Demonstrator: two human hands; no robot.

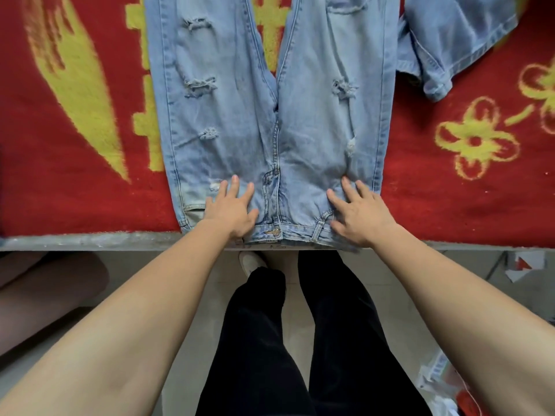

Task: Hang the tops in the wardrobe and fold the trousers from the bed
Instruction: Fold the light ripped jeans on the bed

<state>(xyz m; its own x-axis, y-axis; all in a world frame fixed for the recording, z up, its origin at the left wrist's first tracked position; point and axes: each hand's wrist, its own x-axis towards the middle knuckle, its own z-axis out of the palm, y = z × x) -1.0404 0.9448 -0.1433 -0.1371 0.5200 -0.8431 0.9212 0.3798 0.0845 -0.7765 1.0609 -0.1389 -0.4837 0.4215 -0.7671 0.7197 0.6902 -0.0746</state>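
Light blue ripped jeans (240, 121) lie flat and face up on the bed, waistband at the near edge, both legs running away from me. My left hand (231, 207) presses flat on the left hip area with straight, spread fingers. Right of the fly, my right hand (359, 213) lies flat on the right hip in the same way. The waist button (274, 232) sits between the two hands. A denim top (450, 40) lies at the upper right, one short sleeve spread toward the jeans.
A red blanket (75, 181) with yellow patterns covers the bed. The bed's grey front edge (90, 241) runs across the view. My legs in black trousers (300, 340) stand on a pale tiled floor. Litter lies on the floor at the right (522, 265).
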